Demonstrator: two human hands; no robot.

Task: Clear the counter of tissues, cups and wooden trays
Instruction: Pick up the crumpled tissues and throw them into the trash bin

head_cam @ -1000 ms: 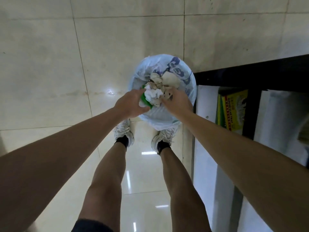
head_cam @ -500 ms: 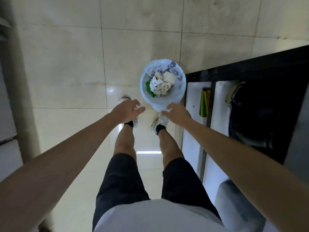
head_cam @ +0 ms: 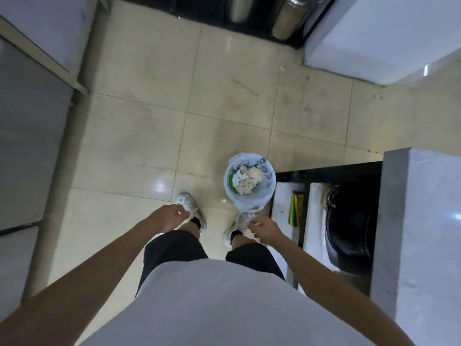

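A small round bin (head_cam: 269, 188) lined with a pale plastic bag stands on the tiled floor just ahead of my feet. Crumpled white and beige tissues (head_cam: 245, 182) fill it, with a bit of green showing at their left. My left hand (head_cam: 169, 217) hangs well back from the bin, above my left shoe, fingers loosely curled and holding nothing. My right hand (head_cam: 263, 229) is below the bin near my right shoe, fingers also loose and empty. Neither cups nor wooden trays are in view.
A grey counter edge (head_cam: 419, 221) runs along the right, with a black-framed shelf under it holding a yellow-green box (head_cam: 296, 208) and a dark round pot (head_cam: 349, 221). Grey cabinets (head_cam: 30, 121) line the left. A white appliance (head_cam: 386, 33) and metal cylinders (head_cam: 284, 16) stand at the far end.
Both hands let go of the tissues into the bin and drew back toward my body. I have straightened up, so the bin now looks smaller and farther away.
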